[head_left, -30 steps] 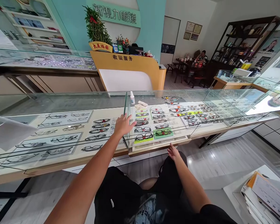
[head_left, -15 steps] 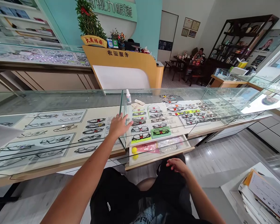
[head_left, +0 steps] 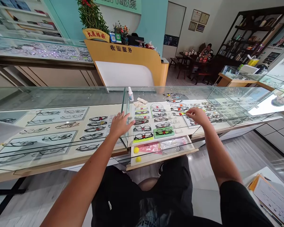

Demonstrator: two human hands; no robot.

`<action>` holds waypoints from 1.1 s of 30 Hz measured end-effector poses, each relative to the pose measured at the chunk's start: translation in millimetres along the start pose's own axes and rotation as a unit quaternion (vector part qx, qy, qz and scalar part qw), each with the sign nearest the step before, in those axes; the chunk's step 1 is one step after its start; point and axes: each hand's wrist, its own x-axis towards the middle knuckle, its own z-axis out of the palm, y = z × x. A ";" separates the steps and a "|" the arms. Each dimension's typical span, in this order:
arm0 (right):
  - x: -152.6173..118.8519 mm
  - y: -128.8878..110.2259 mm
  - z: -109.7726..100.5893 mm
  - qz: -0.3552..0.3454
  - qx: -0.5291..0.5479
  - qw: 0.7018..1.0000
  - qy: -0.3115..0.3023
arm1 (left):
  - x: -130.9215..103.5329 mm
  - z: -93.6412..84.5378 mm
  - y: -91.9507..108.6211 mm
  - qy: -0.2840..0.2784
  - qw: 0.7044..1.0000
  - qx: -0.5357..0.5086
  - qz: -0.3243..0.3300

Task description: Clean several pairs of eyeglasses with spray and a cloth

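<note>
Rows of eyeglass frames (head_left: 142, 128) lie in a glass display case (head_left: 172, 91). My left hand (head_left: 120, 125) rests palm down with spread fingers on the glass beside the upright divider, holding nothing. Above the right part of the case is my right hand (head_left: 198, 116), its fingers bent together near a pair of glasses with a red tag (head_left: 179, 109); whether anything is between them is too small to tell. Below, a pulled-out drawer (head_left: 161, 161) holds yellow balls (head_left: 136, 150), a pink packet (head_left: 152, 147) and clear plastic packets (head_left: 172, 145).
A white spray bottle (head_left: 130, 94) and a beige cloth (head_left: 140, 101) are near the divider. Papers on a white stand (head_left: 272, 197) sit at the lower right. Behind is a wooden counter (head_left: 129, 58); a person (head_left: 207, 52) sits at a far table.
My right hand has risen from over my lap to the glasses in the right part of the case. My left hand has stayed at the divider. The view has shifted slightly.
</note>
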 end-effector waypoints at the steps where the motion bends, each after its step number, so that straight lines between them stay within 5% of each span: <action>1: 19.0 2.2 3.0 0.001 -0.061 0.998 -0.007 | -0.2 -0.6 0.0 0.001 1.000 -0.001 0.000; 6: 71.9 6.3 22.0 -0.002 -0.170 0.981 -0.097 | -0.8 -1.7 0.8 0.015 1.000 -0.001 0.000; 16: 81.2 10.6 32.8 0.007 -0.190 0.974 -0.119 | 1.6 1.3 -0.9 0.033 0.999 -0.012 -0.006; 22: 62.0 10.6 18.5 0.004 -0.176 0.976 -0.128 | -0.8 -2.7 1.9 0.030 0.999 -0.016 -0.006; 29: 4.7 -5.1 -2.3 -0.101 -0.115 0.966 -0.208 | -1.5 -8.1 7.0 0.029 0.999 -0.012 -0.012; 33: -19.5 -20.6 5.5 -0.105 -0.153 0.955 -0.231 | -30.3 -8.4 28.6 0.062 0.991 -0.035 0.118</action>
